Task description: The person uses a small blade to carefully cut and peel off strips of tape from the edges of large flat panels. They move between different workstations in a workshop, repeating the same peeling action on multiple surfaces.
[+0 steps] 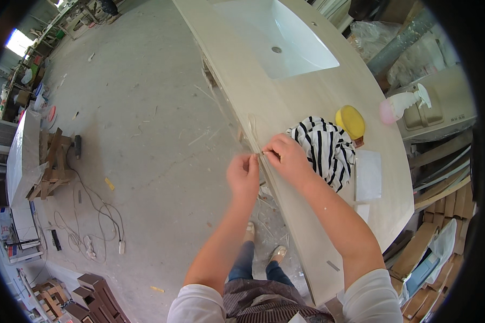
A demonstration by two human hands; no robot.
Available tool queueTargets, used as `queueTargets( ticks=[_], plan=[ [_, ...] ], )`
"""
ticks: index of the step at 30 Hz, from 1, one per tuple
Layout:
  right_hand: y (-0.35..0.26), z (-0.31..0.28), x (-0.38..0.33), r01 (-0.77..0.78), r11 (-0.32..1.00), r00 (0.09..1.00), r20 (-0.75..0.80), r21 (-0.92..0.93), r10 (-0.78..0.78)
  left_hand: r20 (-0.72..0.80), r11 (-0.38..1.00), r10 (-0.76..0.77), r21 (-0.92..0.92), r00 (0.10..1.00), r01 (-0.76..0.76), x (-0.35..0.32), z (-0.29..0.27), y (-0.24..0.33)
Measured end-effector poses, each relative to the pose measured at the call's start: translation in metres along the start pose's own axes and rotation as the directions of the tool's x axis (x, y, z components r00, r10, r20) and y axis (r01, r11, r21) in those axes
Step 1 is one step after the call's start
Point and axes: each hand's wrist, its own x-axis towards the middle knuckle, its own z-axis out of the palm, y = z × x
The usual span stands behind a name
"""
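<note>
At the near-left edge of a beige countertop (318,237), my left hand (243,175) and my right hand (287,156) meet fingertip to fingertip. Both are closed in a pinch, around something too small to make out. A thin pale loop (252,126) lies on the counter edge just beyond them. Beside my right hand is a bunched cloth (326,151) with black and white stripes. A yellow round sponge (350,121) rests behind the cloth. To the cloth's right lies a flat white sheet (368,173), with a smaller white piece (362,211) nearer me.
A white basin (296,43) is set into the counter's far part. On the right stands a pink-and-white spray bottle (397,106), near another beige sink (431,113). Cables (94,226) and a wooden frame (51,164) are on the floor at left.
</note>
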Motion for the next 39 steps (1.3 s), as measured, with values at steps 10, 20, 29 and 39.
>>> queueTargets(
  ticks=[10,20,29,39],
  plan=[
    [-0.006,-0.010,-0.057,0.021,1.000,1.000,0.015,0.013,-0.021,0.005,1.000,0.009,-0.019,1.000,-0.009,-0.060,-0.002,-0.012],
    [-0.012,-0.021,-0.112,0.086,0.996,0.996,-0.017,-0.015,-0.086,0.009,0.999,-0.037,-0.017,0.999,0.037,-0.119,-0.005,-0.016],
    [-0.019,-0.030,-0.151,0.038,0.999,0.999,0.011,-0.036,-0.038,0.027,0.999,-0.011,0.036,1.000,0.010,-0.157,-0.007,-0.022],
    [-0.031,-0.040,-0.191,-0.002,1.000,0.998,0.055,-0.009,0.003,0.053,0.999,-0.053,-0.001,0.997,0.053,-0.201,-0.009,-0.035]
  ],
)
